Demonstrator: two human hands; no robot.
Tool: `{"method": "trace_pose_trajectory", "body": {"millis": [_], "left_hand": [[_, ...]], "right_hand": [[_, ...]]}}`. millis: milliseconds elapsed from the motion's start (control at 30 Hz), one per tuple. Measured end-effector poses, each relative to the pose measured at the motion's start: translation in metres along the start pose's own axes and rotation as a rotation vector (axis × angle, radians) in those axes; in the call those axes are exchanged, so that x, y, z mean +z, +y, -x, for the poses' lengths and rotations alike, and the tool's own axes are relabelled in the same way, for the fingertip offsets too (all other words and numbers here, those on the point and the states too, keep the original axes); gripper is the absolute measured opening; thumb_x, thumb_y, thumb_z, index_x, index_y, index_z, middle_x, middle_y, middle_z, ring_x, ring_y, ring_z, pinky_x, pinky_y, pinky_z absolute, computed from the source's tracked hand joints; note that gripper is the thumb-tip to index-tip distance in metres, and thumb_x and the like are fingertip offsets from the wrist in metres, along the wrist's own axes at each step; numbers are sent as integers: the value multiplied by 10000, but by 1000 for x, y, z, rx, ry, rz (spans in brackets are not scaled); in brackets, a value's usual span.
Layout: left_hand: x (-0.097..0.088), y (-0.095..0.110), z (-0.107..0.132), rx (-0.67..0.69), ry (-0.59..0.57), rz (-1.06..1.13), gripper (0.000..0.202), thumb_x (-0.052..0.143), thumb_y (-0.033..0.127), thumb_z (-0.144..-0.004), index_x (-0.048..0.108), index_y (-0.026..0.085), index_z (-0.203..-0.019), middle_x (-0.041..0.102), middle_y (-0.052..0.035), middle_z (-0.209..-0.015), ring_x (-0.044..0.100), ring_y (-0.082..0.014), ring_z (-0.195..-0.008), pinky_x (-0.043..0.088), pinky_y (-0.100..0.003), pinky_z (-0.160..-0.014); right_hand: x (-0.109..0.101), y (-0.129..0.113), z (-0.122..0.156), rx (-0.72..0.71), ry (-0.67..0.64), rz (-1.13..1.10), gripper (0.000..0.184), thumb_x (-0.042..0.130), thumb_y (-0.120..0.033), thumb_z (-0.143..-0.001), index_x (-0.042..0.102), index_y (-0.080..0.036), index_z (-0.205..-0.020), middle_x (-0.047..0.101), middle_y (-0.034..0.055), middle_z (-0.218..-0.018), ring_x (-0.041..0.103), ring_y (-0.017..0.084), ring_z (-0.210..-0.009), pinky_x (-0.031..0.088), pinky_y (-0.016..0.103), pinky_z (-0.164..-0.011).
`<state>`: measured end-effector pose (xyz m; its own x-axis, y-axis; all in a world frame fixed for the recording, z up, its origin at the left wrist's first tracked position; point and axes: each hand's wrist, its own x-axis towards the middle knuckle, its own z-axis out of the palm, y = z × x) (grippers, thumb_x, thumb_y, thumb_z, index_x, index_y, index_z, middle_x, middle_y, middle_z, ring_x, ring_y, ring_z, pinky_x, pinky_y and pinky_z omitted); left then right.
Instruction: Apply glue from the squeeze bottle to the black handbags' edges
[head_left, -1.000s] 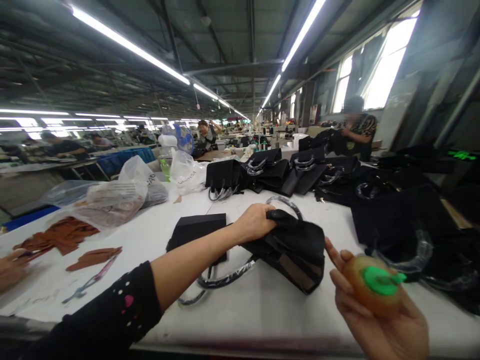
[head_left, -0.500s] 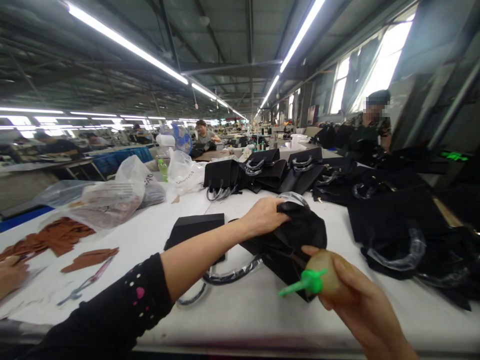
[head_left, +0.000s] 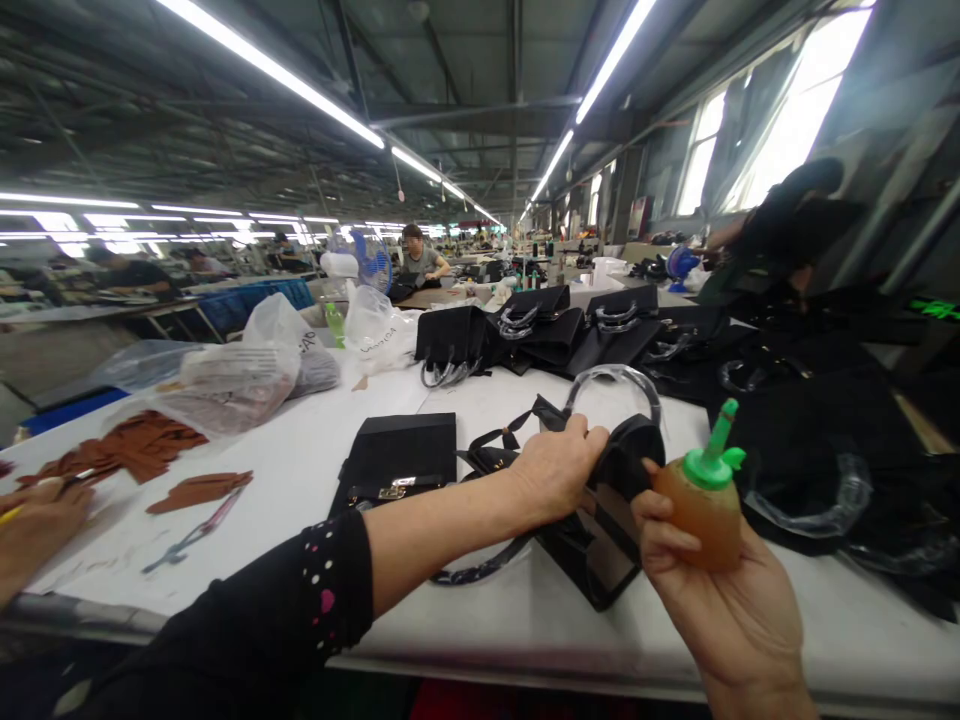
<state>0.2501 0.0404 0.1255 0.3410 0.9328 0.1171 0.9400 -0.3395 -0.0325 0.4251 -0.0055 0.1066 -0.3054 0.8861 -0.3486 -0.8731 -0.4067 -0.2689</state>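
My left hand (head_left: 559, 470) grips a black handbag (head_left: 600, 530) by its upper edge, tilting it up off the white table (head_left: 315, 450). The bag's handle, wrapped in clear plastic (head_left: 611, 385), arches above my fingers. My right hand (head_left: 720, 590) is closed round a small amber squeeze bottle (head_left: 701, 505) with a green nozzle, held upright just right of the bag. A second black bag (head_left: 397, 460) with a gold clasp lies flat to the left of the held one.
Rows of black bags (head_left: 555, 335) fill the far and right side of the table. Clear plastic sacks (head_left: 225, 385) and brown leather pieces (head_left: 142, 445) lie at the left, where another person's hand (head_left: 37, 525) rests. Workers sit at benches behind.
My left hand pulled the bag nearer and lifted it so its handle stands up. My right hand turned the bottle from sideways to upright and brought it beside the bag.
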Motion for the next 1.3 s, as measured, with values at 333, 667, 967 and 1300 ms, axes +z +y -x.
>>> {"method": "trace_pose_trajectory", "body": {"millis": [333, 667, 967, 1300], "left_hand": [[-19, -22, -1, 276, 98, -92, 267, 485, 287, -941, 553, 194, -1182, 551, -94, -1348, 701, -213, -868, 555, -315, -680], [-87, -58, -44, 355, -295, 367, 215, 713, 409, -834, 740, 218, -930, 638, 54, -740, 618, -142, -786, 407, -198, -687], [7, -23, -99, 427, -728, 343, 213, 730, 369, -792, 783, 229, -943, 726, 29, -787, 614, -154, -726, 476, -253, -762], [95, 2, -125, 415, -790, 312, 211, 726, 372, -756, 790, 230, -900, 745, 7, -787, 628, -167, -741, 502, -261, -765]], "right_hand": [[-3, -5, 4, -57, -297, 185, 235, 783, -305, -741, 757, -249, -968, 688, 52, -910, 492, 105, -699, 483, 106, -458], [-28, -46, 21, -229, -120, 7, 569, 779, -260, -640, 673, -101, -1175, 653, 142, -1064, 486, 85, -655, 472, 74, -419], [-105, -55, 29, -319, 333, 293, 372, 716, -582, -763, 711, -272, -967, 719, 87, -969, 672, 225, -684, 494, 240, -393], [-179, -61, 26, -535, 446, 955, 667, 819, -553, -673, 632, -212, -1214, 720, 93, -1044, 697, 296, -859, 575, 368, -635]]}}
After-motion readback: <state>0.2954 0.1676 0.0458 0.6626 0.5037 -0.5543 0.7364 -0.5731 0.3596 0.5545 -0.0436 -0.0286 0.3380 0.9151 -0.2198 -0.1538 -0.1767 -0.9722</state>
